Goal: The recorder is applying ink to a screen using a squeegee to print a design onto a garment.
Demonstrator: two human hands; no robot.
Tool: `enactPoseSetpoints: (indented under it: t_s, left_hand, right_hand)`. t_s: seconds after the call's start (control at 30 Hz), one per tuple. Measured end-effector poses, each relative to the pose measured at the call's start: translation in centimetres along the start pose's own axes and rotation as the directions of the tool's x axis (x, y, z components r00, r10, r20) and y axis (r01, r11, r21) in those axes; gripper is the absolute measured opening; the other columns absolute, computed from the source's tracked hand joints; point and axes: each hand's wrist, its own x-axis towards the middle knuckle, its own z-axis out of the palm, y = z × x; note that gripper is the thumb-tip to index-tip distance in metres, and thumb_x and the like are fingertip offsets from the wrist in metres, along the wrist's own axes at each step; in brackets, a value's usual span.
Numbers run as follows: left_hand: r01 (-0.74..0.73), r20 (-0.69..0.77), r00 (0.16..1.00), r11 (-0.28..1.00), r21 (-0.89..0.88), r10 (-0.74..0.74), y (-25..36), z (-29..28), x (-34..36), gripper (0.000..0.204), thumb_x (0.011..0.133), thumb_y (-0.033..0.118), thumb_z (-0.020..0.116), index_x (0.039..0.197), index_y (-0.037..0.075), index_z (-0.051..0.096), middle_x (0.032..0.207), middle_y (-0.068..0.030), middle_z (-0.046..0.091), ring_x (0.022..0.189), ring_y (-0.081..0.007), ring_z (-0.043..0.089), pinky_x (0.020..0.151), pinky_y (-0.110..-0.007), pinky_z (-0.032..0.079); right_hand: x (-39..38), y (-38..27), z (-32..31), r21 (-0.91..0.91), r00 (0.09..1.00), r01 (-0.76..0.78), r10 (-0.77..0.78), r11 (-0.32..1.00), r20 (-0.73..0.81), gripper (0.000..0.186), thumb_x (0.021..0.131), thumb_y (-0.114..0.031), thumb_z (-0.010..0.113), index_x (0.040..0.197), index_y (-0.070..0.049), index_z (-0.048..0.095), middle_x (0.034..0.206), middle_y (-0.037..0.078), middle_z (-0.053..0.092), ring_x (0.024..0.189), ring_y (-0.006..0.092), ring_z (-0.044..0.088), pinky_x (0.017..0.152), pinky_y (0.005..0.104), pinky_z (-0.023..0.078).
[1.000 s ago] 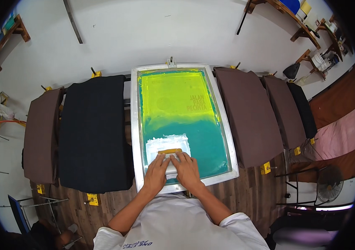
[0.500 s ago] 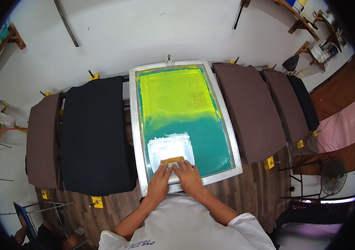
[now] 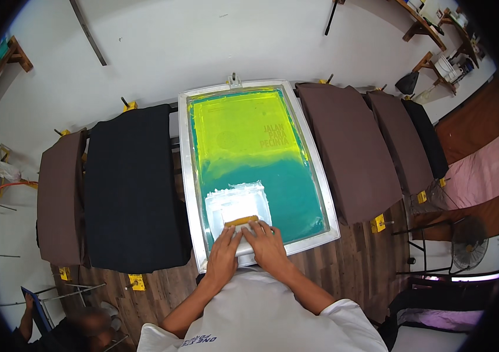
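While both of my hands press down on it, the squeegee (image 3: 241,222) lies across the near end of the printing screen (image 3: 255,170), its wooden handle showing as a short tan bar just beyond my fingertips. My left hand (image 3: 223,257) and right hand (image 3: 267,246) sit side by side, fingers spread flat over the handle and curled slightly onto it, gripping it from above. I judge the squeegee to be light and stiff, with a flexible blade I cannot see; it is best held along the wooden top with even pressure from both hands, since wet ink may make it slippery. A pale smear of white ink (image 3: 236,202) lies on the mesh just ahead of it. The mesh runs from teal near me to yellow-green farther off, inside a rigid metal frame (image 3: 185,176). To the left lies a black garment (image 3: 132,188) on a pallet, then a brown one (image 3: 59,199). To the right lie more brown garments (image 3: 346,152) over a wooden floor (image 3: 367,264).
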Motion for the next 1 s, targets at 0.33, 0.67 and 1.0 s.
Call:
enactPoseSetpoints:
  t_s: [0.33, 0.67, 1.0]
  left_hand:
    - [0.006, 0.014, 1.0, 1.0, 0.017, -0.007, 0.7, -0.1, -0.8, 0.07, 0.069, -0.015, 0.061, 0.137, -0.001, 0.05, 0.144, -0.0249, 0.045, 0.137, -0.0422, 0.041, 0.112, -0.048, 0.034]
    - [0.023, 0.016, 1.0, 1.0, -0.017, -0.022, 0.4, 1.3, -1.6, 0.072, 0.068, -0.016, 0.06, 0.137, 0.0, 0.049, 0.144, -0.0256, 0.045, 0.137, -0.0429, 0.04, 0.112, -0.05, 0.034]
    - [0.028, 0.068, 0.997, 1.0, 0.003, -0.028, 0.3, 1.4, -2.7, 0.074, 0.068, -0.014, 0.06, 0.139, 0.001, 0.048, 0.144, -0.0253, 0.044, 0.138, -0.0423, 0.039, 0.114, -0.05, 0.032]
  right_hand:
    - [-1.3, 0.1, 1.5, 0.035, 0.999, -0.015, 0.016, 0.999, -0.031, 0.066, 0.07, 0.002, 0.069, 0.133, -0.007, 0.054, 0.139, 0.016, 0.051, 0.13, 0.0352, 0.046, 0.1, 0.0486, 0.041]
    - [-2.0, 0.0, 1.2, -0.012, 0.999, -0.004, 0.004, 1.0, -0.052, 0.06, 0.075, 0.0, 0.066, 0.134, -0.007, 0.054, 0.14, 0.016, 0.051, 0.131, 0.0351, 0.046, 0.099, 0.0472, 0.041]
    - [-3.1, -0.4, 1.0, 0.082, 0.999, -0.03, 0.028, 0.996, 0.024, 0.059, 0.075, 0.003, 0.063, 0.134, -0.005, 0.055, 0.14, 0.018, 0.05, 0.131, 0.0369, 0.045, 0.102, 0.0491, 0.039]
